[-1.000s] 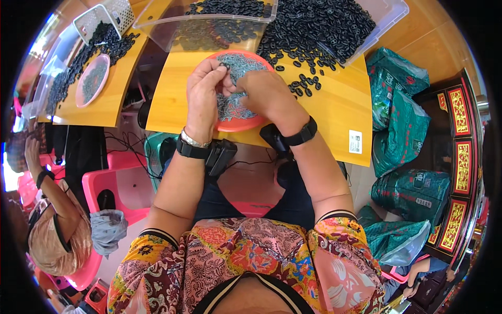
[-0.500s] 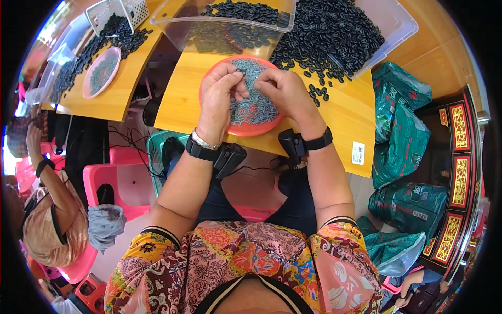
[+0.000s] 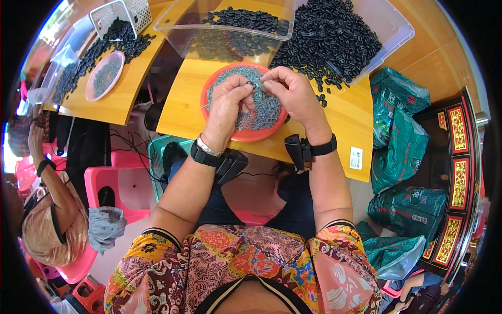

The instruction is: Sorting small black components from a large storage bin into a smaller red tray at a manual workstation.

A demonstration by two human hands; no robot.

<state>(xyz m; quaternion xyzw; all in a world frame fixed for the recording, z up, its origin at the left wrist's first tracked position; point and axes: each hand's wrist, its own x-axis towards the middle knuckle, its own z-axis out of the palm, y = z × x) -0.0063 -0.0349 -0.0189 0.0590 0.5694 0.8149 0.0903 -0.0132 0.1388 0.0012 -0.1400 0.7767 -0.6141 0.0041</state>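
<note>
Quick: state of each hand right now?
Left hand: pinched closed, seemingly on a black piece.
Right hand: pinched closed; whether it holds anything can't be told.

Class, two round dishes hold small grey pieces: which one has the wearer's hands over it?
The orange-red bowl, which the left hand and right hand reach over; the pale pink dish stands on the other table, farther left.

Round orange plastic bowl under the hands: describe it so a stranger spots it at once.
Find the yellow wooden table, top centre. At its front edge, beneath the left hand and right hand, is the round orange plastic bowl of small grey pieces. Its orange sets it apart from the pale pink bowl farther left.
</note>
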